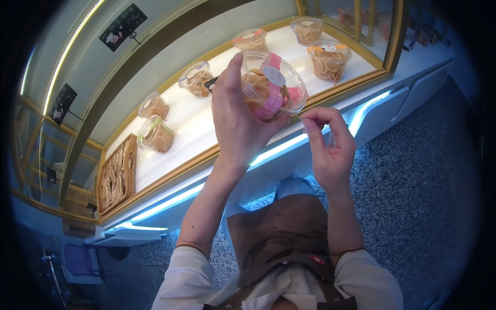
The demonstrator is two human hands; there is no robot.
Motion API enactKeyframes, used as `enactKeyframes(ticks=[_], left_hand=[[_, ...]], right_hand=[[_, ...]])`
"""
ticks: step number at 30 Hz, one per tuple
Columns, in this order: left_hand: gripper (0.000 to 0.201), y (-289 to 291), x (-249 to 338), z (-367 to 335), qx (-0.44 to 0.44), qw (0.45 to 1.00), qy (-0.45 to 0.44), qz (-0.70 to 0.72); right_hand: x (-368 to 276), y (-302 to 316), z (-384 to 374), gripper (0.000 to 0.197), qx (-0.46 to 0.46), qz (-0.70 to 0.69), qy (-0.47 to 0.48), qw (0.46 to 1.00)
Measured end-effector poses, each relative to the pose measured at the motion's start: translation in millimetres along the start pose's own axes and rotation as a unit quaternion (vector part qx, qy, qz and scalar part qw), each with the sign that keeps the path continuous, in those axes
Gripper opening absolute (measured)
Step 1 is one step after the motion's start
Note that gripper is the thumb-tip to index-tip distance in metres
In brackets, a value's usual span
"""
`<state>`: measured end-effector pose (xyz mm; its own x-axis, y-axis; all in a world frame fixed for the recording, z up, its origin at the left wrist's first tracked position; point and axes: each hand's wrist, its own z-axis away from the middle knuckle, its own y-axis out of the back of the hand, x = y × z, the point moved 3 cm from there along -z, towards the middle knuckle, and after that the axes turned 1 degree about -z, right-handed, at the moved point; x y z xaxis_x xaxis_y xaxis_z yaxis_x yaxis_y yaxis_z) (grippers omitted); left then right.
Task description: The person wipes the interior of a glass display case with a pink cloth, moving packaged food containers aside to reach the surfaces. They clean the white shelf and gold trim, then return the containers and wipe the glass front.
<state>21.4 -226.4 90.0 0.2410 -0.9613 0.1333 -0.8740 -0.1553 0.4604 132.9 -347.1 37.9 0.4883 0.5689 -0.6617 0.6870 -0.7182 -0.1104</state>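
My left hand (pixel 232 116) is closed around a clear plastic tub of cookies (pixel 254 81), raised and tilted above the front edge of the display case. A pink paper band (pixel 272 106) wraps the tub, and a round white sticker (pixel 274 75) sits on it. Close to the tub's lower rim, my right hand (pixel 333 150) pinches thumb and forefinger together. Something thin and pale seems to run from that pinch toward the tub, too small to name.
Several cookie tubs (pixel 329 64) stand on the white shelf (pixel 178 132) beyond my hands. A wicker basket (pixel 133 168) of wrapped items sits at its left end. The gold-framed case has a raised front rail (pixel 199 161); small black signs (pixel 123 27) stand at the upper left.
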Motion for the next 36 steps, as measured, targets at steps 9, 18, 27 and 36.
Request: enactKeyframes(ticks=[9, 18, 27, 36], left_hand=[[0.123, -2, 1, -1, -0.025, 1.0, -0.011, -0.003], [0.124, -4, 4, -1, -0.012, 1.0, -0.002, -0.015], [0.121, -4, -3, 0, -0.005, 0.999, -0.005, -0.033], [0.116, -1, -4, 2, -0.086, 0.984, 0.129, 0.09]], right_hand=[[-7, 8, -11, 0.01, -0.013, 0.072, 0.061, 0.995], [-16, -6, 5, 0.011, 0.016, 0.065, 0.019, 0.998], [-21, -3, 17, 0.01, 0.027, 0.048, -0.043, 0.998], [-28, -2, 3, 0.011, 0.029, 0.158, 0.055, 0.985]])
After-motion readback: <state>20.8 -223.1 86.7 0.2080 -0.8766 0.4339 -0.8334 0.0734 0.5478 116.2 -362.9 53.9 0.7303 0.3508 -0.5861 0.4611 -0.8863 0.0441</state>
